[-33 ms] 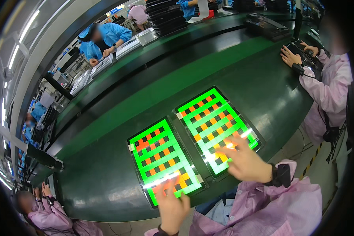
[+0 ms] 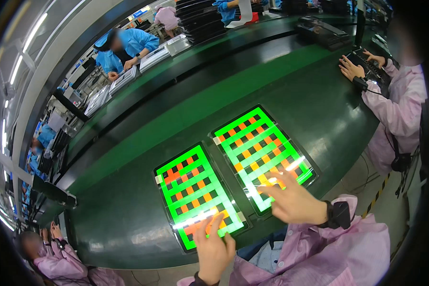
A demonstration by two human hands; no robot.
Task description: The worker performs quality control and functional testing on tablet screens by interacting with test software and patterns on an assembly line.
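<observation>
Two flat tablets lie side by side on the dark green work surface, their lit screens showing a bright green field with rows of black and orange squares. Over the near end of the left tablet (image 2: 191,177) is my left hand (image 2: 215,251), its fingers stretched out to the screen. My right hand (image 2: 293,199) reaches across the near part of the right tablet (image 2: 263,158), fingers apart, the tips at or just above the glass. Neither hand grips anything. Whether the fingertips touch the screens I cannot tell. Pale tabs stick to the tablets' edges.
At the right, a person in pink handles a black device (image 2: 368,66). A person in blue works across the line beside pale panels (image 2: 155,56). Black trays (image 2: 200,21) are stacked at the far side. A dark post (image 2: 52,191) stands at the left edge.
My left hand has shifted slightly to the right over the left screen. My right hand has moved a little left and nearer to me over the right screen. The tablets have stayed put.
</observation>
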